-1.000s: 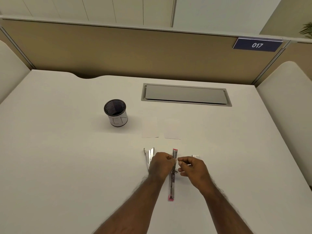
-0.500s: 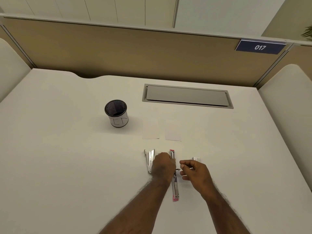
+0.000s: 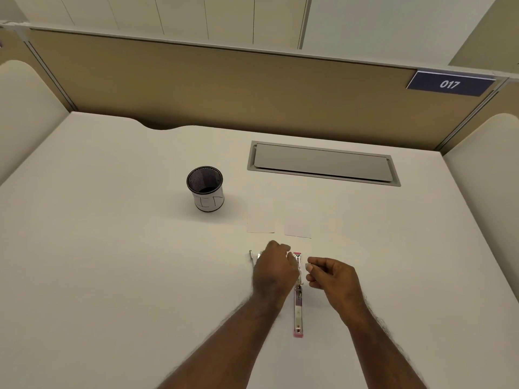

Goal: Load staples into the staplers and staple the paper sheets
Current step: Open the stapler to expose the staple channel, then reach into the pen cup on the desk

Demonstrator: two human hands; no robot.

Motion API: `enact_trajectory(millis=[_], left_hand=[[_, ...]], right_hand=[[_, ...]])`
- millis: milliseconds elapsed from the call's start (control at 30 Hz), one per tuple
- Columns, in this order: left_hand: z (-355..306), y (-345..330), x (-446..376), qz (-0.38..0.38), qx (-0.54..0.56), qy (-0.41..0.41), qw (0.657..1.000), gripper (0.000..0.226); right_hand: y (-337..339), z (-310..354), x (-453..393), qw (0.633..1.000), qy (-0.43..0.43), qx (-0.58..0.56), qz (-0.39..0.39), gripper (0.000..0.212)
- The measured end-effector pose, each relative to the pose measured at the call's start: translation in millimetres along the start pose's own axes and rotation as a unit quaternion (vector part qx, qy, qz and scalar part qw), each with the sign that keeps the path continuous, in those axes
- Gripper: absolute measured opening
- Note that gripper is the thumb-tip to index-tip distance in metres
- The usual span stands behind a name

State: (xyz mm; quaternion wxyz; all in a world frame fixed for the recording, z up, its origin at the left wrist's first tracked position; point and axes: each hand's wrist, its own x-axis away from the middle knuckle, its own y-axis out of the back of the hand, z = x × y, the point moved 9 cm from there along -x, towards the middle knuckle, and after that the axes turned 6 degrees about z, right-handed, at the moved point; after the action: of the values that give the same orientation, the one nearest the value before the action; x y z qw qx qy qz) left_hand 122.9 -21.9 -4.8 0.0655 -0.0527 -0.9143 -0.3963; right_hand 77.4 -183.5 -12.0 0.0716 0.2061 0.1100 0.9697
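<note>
**Hands at the opened pink stapler, near edge of the desk**

The white desk (image 3: 112,262) carries everything; a tan partition (image 3: 224,88) stands along its far edge, with a blue plate (image 3: 450,84) reading 017 at the partition's right end. A grey cable hatch (image 3: 323,163) is set into the desk close to the far edge, right of the middle. A black mesh cup (image 3: 205,188) with a white paper band stands upright left of the hatch, well apart from the rest.

Two paper sheets (image 3: 261,220) lie flat side by side about mid-desk, apart from each other. Nearer the near edge, a pink stapler (image 3: 297,313) lies folded out straight, its length running from the sheets toward the near edge. The left hand (image 3: 273,272) lies over its far half, fingers curled down at the metal rail; whether they actually grip it cannot be told. Just left of that hand, a silver stapler (image 3: 254,256) peeks out, mostly hidden.

The right hand (image 3: 334,279) hovers just right of the pink stapler, fingers curled, thumb and forefinger pinching a small pale piece (image 3: 308,267), too small to identify.
</note>
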Motion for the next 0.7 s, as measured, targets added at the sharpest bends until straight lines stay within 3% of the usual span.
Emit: enact_trajectory(millis=[233,700], left_hand=[[24,47,-1,-0.103,-0.129,-0.091,0.982,0.038],[115,91,-23,-0.076,-0.249,-0.003,0.965,0.064]], right_hand=[[-27,28,-16,0.999,0.023,0.001,0.023,0.014],[-140,127,-53,0.979,0.162,0.098,0.080,0.009]])
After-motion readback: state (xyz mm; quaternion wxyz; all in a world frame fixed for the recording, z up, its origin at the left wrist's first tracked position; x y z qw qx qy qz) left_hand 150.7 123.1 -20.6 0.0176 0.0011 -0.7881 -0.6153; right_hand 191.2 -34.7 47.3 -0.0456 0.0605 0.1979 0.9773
